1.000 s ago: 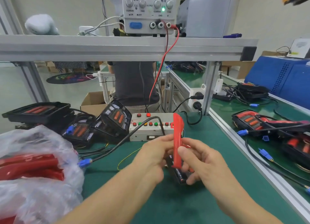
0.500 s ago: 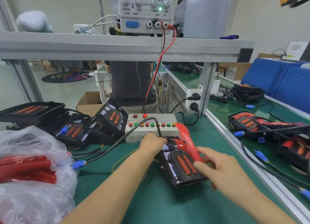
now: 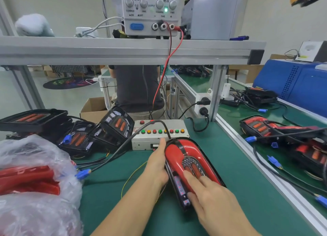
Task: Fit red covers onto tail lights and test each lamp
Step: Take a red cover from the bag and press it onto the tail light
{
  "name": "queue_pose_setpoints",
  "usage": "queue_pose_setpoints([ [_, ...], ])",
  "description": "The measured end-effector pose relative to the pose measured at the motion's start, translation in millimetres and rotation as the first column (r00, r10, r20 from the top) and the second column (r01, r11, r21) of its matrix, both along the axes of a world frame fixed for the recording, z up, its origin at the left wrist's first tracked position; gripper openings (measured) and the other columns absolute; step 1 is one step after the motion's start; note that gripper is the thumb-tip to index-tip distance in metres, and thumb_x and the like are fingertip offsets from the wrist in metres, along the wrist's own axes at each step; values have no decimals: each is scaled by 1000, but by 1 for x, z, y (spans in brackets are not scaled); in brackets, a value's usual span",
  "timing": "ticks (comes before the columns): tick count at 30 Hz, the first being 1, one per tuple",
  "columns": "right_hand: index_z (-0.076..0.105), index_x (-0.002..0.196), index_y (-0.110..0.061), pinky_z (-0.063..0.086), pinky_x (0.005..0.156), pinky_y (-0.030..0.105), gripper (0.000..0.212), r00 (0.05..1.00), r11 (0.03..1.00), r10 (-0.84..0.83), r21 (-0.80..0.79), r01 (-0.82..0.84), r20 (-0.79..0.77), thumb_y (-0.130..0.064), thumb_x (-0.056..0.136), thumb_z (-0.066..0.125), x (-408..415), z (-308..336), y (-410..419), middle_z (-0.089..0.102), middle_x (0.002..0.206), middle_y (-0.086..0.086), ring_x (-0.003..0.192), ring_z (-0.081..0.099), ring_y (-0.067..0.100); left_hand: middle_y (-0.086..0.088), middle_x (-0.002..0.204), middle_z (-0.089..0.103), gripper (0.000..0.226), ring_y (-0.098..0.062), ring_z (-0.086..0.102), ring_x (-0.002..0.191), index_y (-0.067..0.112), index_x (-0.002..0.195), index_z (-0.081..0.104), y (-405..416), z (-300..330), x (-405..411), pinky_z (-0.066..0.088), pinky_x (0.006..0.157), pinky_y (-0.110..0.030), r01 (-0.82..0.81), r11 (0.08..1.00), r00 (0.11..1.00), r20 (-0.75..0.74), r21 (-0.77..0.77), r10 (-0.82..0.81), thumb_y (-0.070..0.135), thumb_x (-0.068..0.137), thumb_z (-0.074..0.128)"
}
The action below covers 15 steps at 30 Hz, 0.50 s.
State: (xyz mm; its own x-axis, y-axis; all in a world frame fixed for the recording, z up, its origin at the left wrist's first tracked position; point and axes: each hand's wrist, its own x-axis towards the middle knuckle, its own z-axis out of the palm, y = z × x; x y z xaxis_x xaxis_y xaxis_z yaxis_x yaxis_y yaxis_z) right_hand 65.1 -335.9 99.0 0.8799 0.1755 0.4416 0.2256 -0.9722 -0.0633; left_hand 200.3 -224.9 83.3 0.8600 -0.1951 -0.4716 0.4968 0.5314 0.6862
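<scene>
Head view, red cover under right hand

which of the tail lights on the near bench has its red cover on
The tail light under both hands; those stacked at the left show bare black housings.

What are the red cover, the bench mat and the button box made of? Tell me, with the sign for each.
Red cover: likely glossy moulded plastic; it shows sharp highlights.
Bench mat: seemingly matte green rubber or vinyl; no glare.
Button box: probably painted sheet metal; flat panels, screw heads.
</scene>
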Motion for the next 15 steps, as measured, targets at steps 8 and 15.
queue_pose_setpoints([
  [8,80,94,-14,40,31,21,74,995,995,-94,-22,94,16,-35,26,98,4,-6,9,67,63,3,39,59,12,-15,100,73,36,-34,70,93,16,115,64,-9,-7,-15,55,86,-51,-54,998,983,171,-38,60,41,90,60],
  [15,46,133,-41,45,74,15,56,978,976,24,218,21,-205,-57,82,64,-2,-5,6,41,123,-14,89,58,4,-20,99,71,46,-34,70,82,15,117,62,-6,-4,-17,59,74,-45,-50,998,957,286,-29,56,3,74,73],
])
